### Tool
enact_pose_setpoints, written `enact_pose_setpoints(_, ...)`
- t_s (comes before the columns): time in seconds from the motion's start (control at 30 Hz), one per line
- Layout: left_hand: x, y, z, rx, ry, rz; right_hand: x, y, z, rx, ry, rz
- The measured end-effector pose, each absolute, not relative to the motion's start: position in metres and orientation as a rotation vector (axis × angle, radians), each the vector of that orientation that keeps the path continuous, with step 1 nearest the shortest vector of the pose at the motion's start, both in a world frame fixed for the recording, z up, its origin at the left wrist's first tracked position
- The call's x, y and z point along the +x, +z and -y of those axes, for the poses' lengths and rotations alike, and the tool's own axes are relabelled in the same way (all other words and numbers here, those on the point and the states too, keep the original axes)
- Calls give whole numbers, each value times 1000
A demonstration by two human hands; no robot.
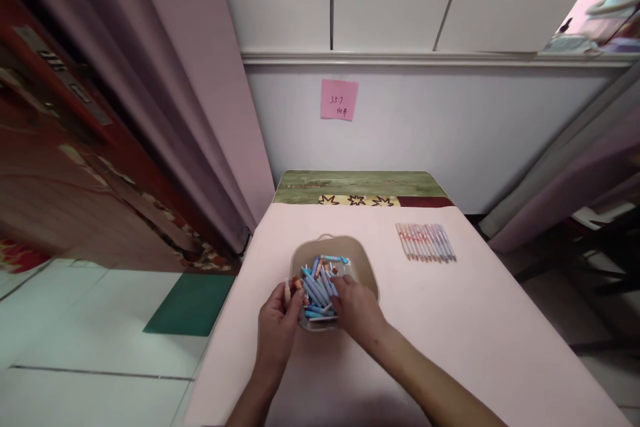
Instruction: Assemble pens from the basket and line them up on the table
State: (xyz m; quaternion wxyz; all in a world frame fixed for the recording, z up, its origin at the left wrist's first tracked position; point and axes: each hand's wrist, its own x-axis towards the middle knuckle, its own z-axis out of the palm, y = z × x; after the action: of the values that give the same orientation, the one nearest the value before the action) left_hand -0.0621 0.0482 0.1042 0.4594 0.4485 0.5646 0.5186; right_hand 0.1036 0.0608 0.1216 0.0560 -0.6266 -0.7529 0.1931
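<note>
A beige basket [370, 270] on the table holds a loose heap of blue pen pieces [315, 287], with some orange-brown ones among them. My left hand [281, 313] is at the basket's left rim, thumb and fingers closed on a slim pale pen piece [287, 290] that points upward. Right beside its fingertips are orange-brown pieces [299, 282]; whether they are gripped too, I cannot tell. My right hand [356, 310] reaches over the right side of the basket, its curled fingers touching the heap. Whatever lies between those fingertips is hidden.
To the right, a neat row of several pens [425, 243] lies on the pink-covered table [450, 333]. A green patterned strip [350, 180] runs along the far edge. Behind stands a pale wall with a pink note [339, 99]. A purple curtain [200, 80] hangs at left.
</note>
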Motion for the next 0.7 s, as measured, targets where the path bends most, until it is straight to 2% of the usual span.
enact_pose_setpoints(0.3,-63,104,-49,1105,1255,-1394,176,131,-100,-2037,391,1942)
enact_pose_setpoints(0.53,-62,109,-48,1111,1254,-1410,178,135,-100,-2011,391,1949)
enact_pose_setpoints(0.7,-63,110,-48,1096,1264,-1404,164,133,-96,-1929,439,2156)
